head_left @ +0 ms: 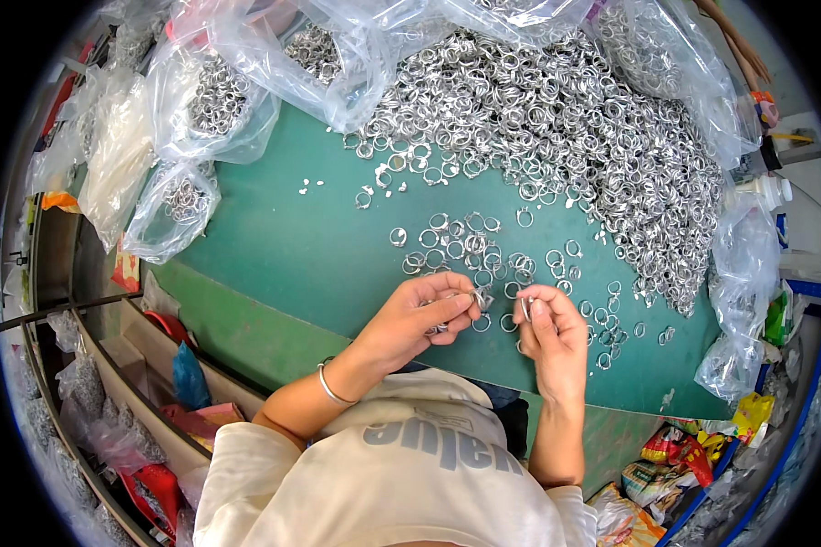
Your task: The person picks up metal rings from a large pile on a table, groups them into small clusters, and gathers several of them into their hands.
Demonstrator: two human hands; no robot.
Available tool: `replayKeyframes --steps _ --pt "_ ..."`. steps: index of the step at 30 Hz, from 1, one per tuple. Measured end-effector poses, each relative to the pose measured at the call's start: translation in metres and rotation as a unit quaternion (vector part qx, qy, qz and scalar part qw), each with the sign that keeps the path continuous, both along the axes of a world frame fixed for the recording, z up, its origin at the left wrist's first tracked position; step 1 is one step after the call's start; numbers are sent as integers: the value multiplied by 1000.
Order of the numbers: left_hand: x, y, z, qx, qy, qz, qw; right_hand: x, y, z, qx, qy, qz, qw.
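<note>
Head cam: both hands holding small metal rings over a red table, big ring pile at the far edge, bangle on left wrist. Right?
Not quite: the table is green, not red, as the head view shows. The rest holds: left hand and right hand each hold small metal rings, the big ring pile lies at the far edge, and a bangle sits on the left wrist.

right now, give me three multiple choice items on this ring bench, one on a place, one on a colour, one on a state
1. Where is the big heap of metal rings?
A. far side of the table
B. on the floor
C. in the person's lap

2. What colour is the table top?
A. red
B. green
C. white

3. What are the hands doing?
A. resting flat
B. pinching small rings
C. tying a bag

Answers:
1 A, the heap lies beyond the hands.
2 B, the bare surface is green.
3 B, the left hand and right hand each pinch a ring.
</note>
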State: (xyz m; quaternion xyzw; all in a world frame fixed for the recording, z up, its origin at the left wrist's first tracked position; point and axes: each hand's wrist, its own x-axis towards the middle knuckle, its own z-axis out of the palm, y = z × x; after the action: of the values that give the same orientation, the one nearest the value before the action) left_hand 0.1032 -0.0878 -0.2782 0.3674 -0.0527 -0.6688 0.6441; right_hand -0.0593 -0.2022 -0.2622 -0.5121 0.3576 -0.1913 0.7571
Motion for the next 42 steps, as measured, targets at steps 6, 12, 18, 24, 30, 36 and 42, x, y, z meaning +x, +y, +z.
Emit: replayKeyframes --steps 6,12,18,24,30,36,42 --pt "-3 -1 -6 -49 130 -30 990 12 9 -2 262 -108 -9 959" --pt "-9 3 -6 -48 30 -40 998 15 19 -4 169 -95 16 981" --pt "-20 4 6 -85 -408 53 908 16 19 0 157 -79 6 984" --pt "-12 8 7 -141 -643 92 747 10 19 -1 152 -76 38 985" --pt "-18 8 -2 -57 -172 73 981 8 16 -1 273 -123 91 950" --pt "-19 10 -2 -41 116 45 991 8 22 7 186 -95 108 972" --pt "-20 11 13 -25 -127 33 991 2 14 15 386 -136 141 901"
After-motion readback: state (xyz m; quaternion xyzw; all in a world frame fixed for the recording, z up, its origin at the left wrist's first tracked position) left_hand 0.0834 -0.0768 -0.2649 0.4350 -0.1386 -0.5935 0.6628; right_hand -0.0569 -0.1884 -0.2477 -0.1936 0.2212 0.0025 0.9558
